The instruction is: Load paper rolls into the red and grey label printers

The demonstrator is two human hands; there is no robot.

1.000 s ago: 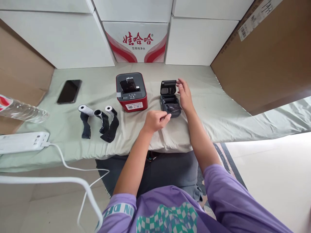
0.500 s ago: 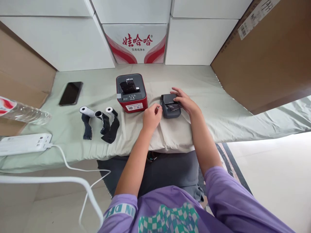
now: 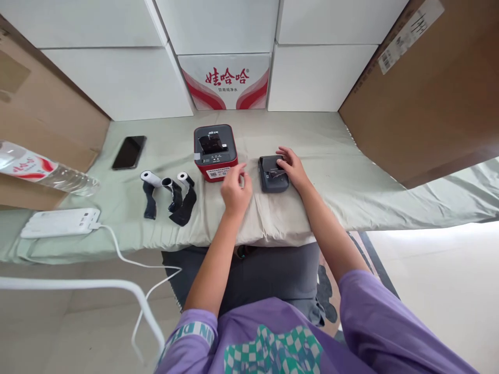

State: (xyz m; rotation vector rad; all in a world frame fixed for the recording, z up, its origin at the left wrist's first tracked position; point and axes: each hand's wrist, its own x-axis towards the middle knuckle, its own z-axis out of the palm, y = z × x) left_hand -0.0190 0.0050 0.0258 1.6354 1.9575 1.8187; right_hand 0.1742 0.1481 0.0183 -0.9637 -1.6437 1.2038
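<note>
Cloth (image 3: pixel 323 135) ran under the red printer (image 3: pixel 215 154) and out to either side of it. Carton (image 3: pixel 432 104) stood well to its right; white boxes (image 3: pixel 307 78) stacked behind it. Bottle (image 3: pixel 72 177) and white block (image 3: pixel 58 222), cable plugged in, were far to its left. Left hand (image 3: pixel 237 192) hovered at its front right corner, fingers half curled, thumb apart, nothing seen in the grasp; contact with the printer could not be told. Right hand (image 3: pixel 293 169), farther right of it, rested thumb on the black printer (image 3: pixel 272 183), fingers spread loosely, not clamped. Black printer sat just right of it, lid down. Phone (image 3: pixel 129 152) lay to its left, three rolls (image 3: pixel 151 178) nearer on that side, dark strips trailing
</note>
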